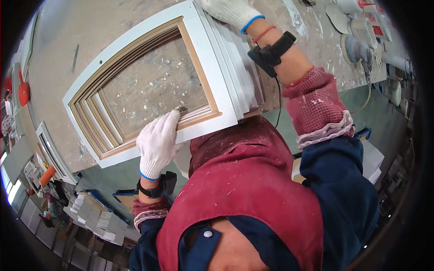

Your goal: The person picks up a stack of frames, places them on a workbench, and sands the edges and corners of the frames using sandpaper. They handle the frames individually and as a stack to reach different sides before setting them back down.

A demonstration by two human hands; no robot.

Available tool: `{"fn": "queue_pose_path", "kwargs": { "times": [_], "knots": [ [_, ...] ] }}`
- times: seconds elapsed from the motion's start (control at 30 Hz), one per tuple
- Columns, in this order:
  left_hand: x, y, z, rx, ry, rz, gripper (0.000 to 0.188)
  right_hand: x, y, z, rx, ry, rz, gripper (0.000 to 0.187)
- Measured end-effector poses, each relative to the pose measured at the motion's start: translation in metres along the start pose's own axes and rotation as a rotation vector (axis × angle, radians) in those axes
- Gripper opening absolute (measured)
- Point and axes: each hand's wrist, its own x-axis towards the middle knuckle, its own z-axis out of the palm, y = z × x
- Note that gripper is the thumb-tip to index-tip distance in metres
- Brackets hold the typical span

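Observation:
A white-painted cabinet door frame [135,49] with a bare wood inner moulding and an arched end lies flat on the workbench. My left hand [158,142], in a white knit glove, presses on the frame's near inner edge, fingers closed against the moulding. My right hand [230,12], also gloved, rests on the frame's far right corner, partly cut off by the picture's top edge. Under the frame several more white frames [246,77] are stacked, their edges fanned out to the right.
The paint-flecked workbench [77,27] runs left and up. An orbital sander [357,49] and sanding discs lie at the top right. Another white frame [52,151] sits at the bench's left edge. Stacks of white panels [97,217] stand on the floor below left.

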Motion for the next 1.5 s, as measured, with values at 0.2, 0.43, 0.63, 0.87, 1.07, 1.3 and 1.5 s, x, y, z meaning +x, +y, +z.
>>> {"fn": "queue_pose_path", "kwargs": {
  "times": [0.2,0.43,0.63,0.87,1.07,1.3,1.5],
  "knots": [
    [0.001,-0.001,0.005,-0.011,0.045,-0.003,0.072,-0.183,-0.04,-0.017,-0.208,-0.118,-0.289,0.032],
    [0.0,0.001,0.003,-0.004,0.064,0.003,0.072,-0.22,-0.04,-0.077,0.127,-0.615,0.023,0.024],
    [-0.002,0.01,-0.008,-0.057,0.02,-0.044,0.073,-0.139,-0.006,-0.11,-0.423,0.012,-0.398,0.037],
    [-0.068,-0.083,-0.032,-0.271,0.954,-0.349,0.066,-0.122,0.044,-0.114,-0.717,0.21,-0.226,0.04],
    [-0.132,-0.227,-0.025,-0.828,0.667,-0.874,0.058,-0.182,0.013,-0.054,-0.155,0.044,-0.01,0.047],
    [-0.12,-0.237,0.004,-0.922,0.577,-0.651,0.025,-0.197,-0.03,-0.006,-0.058,0.126,0.312,0.052],
    [-0.097,-0.191,-0.01,-0.84,0.382,-0.51,0.041,-0.19,-0.022,-0.004,0.325,0.16,0.49,0.064]
  ]
}}
